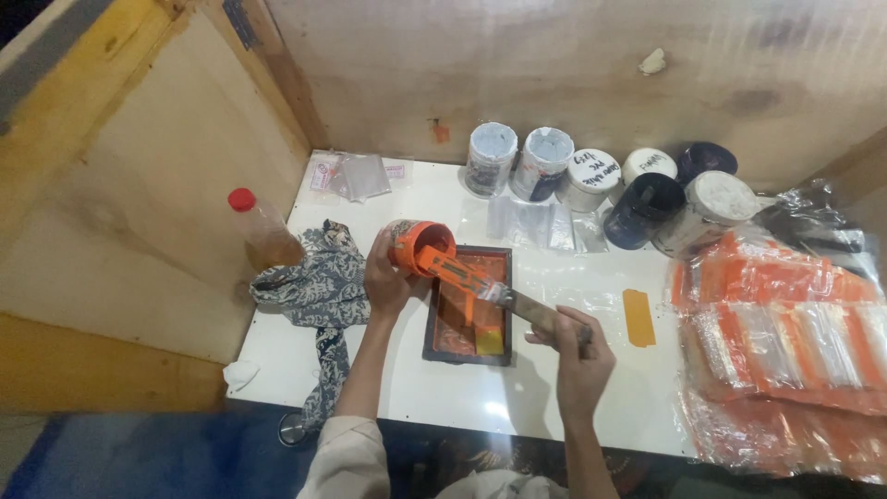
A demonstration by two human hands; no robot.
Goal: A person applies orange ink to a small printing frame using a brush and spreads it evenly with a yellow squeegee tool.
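Glossy white tabletop [554,388]. Rough, matt plywood walls [517,65]. Soft patterned cloth [314,286], crumpled. Clear shiny plastic bags [785,351]. Clear plastic bottle [263,226]. Wet, glossy orange paint coating the plastic tub [420,245] and the spatula [480,286].

Two bare forearms, no gloves, rings or watch to be seen. Pale beige sleeve [344,457] pushed up to the left elbow, cloth loose and creased. More of the same light fabric at the bottom edge.
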